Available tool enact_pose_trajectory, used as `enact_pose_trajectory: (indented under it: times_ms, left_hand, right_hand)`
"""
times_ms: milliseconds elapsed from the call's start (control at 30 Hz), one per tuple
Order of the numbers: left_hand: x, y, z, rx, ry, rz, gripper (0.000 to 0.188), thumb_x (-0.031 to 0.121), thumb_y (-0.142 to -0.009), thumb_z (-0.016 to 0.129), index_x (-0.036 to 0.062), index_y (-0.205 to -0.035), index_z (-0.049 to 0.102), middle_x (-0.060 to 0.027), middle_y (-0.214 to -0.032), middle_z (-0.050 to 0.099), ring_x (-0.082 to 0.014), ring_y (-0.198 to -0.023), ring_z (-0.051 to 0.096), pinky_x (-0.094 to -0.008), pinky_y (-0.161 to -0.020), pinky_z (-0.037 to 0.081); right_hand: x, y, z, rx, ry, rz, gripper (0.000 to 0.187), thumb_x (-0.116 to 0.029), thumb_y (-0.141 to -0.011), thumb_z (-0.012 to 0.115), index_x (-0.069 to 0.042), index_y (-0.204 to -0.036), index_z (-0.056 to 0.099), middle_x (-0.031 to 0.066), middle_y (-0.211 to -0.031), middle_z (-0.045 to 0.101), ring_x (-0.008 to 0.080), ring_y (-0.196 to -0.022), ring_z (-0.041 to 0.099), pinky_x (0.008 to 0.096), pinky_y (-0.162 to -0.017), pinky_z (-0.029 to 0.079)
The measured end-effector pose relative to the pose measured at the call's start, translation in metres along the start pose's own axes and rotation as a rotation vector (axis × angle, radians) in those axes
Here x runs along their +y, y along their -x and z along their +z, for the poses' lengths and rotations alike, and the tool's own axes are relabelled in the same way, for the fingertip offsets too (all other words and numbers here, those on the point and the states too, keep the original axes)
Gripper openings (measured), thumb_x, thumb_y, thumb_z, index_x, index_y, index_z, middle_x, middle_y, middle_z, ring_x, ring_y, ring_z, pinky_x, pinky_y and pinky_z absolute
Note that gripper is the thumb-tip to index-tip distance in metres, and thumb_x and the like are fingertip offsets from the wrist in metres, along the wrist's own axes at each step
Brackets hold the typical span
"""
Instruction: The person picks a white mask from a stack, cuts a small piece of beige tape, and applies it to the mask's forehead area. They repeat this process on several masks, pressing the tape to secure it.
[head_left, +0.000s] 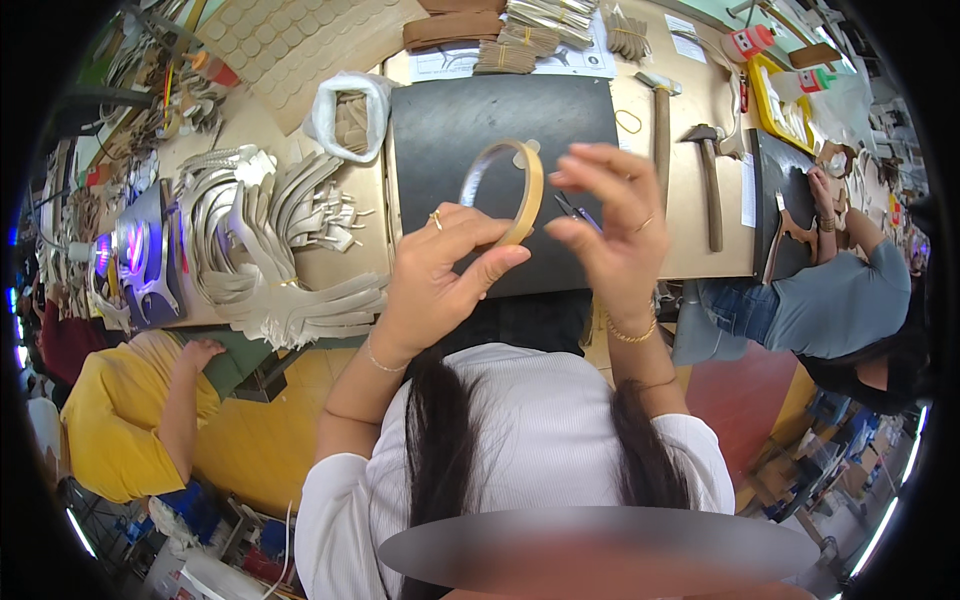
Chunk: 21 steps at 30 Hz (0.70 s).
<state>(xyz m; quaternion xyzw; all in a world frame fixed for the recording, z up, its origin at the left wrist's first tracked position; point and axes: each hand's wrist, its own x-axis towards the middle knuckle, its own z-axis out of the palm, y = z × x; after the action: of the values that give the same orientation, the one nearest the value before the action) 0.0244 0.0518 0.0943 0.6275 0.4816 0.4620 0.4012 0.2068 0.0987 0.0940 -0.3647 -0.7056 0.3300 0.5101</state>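
Observation:
My left hand is closed on the near side of a thin tan roll of tape, held tilted above a black mat. The inside of the roll looks shiny. A small round beige piece shows at the roll's far edge. Just right of the roll is my right hand, raised with thumb and fingers apart. Beside its thumb appears a dark pointed tool with a bluish handle, partly hidden; it seems to lie on the mat behind the hand.
Silvery-beige strap pieces are heaped on the left, below a white bag of brown pieces. Two hammers lie on the right, near a yellow tray. Bundled strips sit at the back. Co-workers sit on both sides.

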Motion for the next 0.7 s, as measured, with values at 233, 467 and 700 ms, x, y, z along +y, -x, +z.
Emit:
enact_pose_trajectory:
  times_ms: [233,467,700]
  left_hand:
    - [-0.001,-0.002,0.009,0.075,-0.158,0.189,0.016,0.009,-0.076,0.075,0.0042,-0.09,0.07,-0.0051,-0.074,0.064,-0.0195,-0.065,0.056,-0.0304,-0.067,0.043]
    - [0.002,-0.002,0.006,0.064,-0.287,0.287,0.018,0.008,-0.077,0.073,0.0039,-0.093,0.069,-0.0033,-0.069,0.06,-0.0181,-0.059,0.052,-0.031,-0.063,0.04]
    - [0.005,0.001,0.005,0.021,-0.304,0.276,0.016,0.007,-0.077,0.073,0.0039,-0.092,0.068,-0.0028,-0.067,0.059,-0.0181,-0.058,0.051,-0.0313,-0.062,0.038]
  right_hand:
    - [-0.003,0.01,0.014,0.049,-0.052,0.002,0.032,-0.005,-0.07,0.079,-0.004,-0.1,0.069,0.0122,-0.105,0.067,0.0211,-0.089,0.066,0.0293,-0.077,0.054]
    - [0.001,0.017,0.012,-0.067,-0.215,0.102,0.021,0.005,-0.08,0.068,0.001,-0.101,0.064,0.0159,-0.116,0.057,0.0266,-0.097,0.066,0.0338,-0.084,0.057]
    - [0.001,0.016,0.01,-0.07,-0.37,0.23,0.018,-0.001,-0.077,0.074,-0.002,-0.093,0.067,0.0093,-0.109,0.057,0.0176,-0.092,0.066,0.0283,-0.078,0.056]
